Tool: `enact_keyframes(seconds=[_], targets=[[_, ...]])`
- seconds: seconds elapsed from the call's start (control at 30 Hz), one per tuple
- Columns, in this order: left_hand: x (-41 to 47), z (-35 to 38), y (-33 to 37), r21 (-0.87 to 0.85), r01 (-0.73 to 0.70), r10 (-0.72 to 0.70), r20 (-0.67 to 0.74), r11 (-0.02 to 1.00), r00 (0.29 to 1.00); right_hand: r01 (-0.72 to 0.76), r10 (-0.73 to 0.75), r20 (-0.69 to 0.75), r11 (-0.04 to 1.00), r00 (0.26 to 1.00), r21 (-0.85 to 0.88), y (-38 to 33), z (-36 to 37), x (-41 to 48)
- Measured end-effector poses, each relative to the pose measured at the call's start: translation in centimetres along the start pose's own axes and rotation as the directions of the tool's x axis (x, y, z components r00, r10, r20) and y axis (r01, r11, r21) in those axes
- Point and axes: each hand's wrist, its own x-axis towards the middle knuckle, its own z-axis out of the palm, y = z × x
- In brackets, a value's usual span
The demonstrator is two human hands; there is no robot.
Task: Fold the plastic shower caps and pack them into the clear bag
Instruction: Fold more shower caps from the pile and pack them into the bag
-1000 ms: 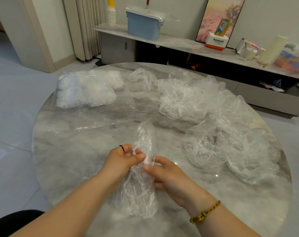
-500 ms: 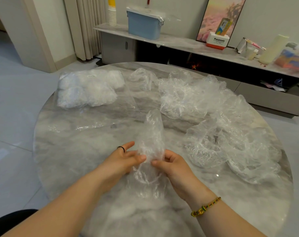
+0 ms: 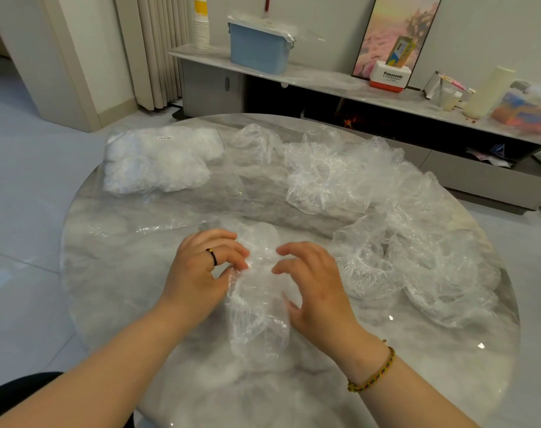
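The round marble counter [image 3: 114, 273] carries everything. Along its right edge, curving to the far edge, sprawls the heap of loose shower caps [image 3: 386, 227]. The clear bag [image 3: 158, 162], already stuffed with folded ones, lies at the far left edge. The shower cap [image 3: 256, 319] I am folding lies as a narrow crumpled strip near the near edge, between my hands. It should weigh almost nothing, and the film looks thin, slick and springy, so I expect it to puff open if I let go. The gathered elastic rim is probably the best place to hold. My left hand [image 3: 201, 273] pinches the strip's left side, thumb against fingers. My right hand [image 3: 315, 285] is spread, its curved fingertips resting on the right side.
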Motion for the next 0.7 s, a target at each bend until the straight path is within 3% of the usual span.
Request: enact_keyframes(seconds=[0.13,0.3,0.47,0.57,0.7], targets=[[-1.4,0.3,-2.5,0.136,-0.066,0.019,0.320,0.988,0.947,0.102,-0.096,0.174,0.994,0.980,-0.025,0.3,1.3,-1.5],[-3.1,0.2,-3.2,0.171,-0.079,-0.021,0.513,0.982,0.858,0.017,-0.030,0.347,0.999,0.937,0.040,0.4,2.8,-3.1],[-3.5,0.0,-3.4,0.128,0.004,-0.072,0.537,0.992,0.841,-0.248,0.142,0.414,0.945,0.899,0.214,0.4,2.8,-3.1],[-3.6,0.3,-3.7,0.151,-0.039,-0.051,0.548,0.988,0.835,-0.519,0.379,0.421,0.803,0.824,0.293,0.1,2.2,-2.7],[-3.7,1.0,-3.1,0.056,0.288,-0.275,0.515,0.956,0.812,-0.691,0.566,0.402,0.640,0.720,0.336,0.1,2.1,-2.3]])
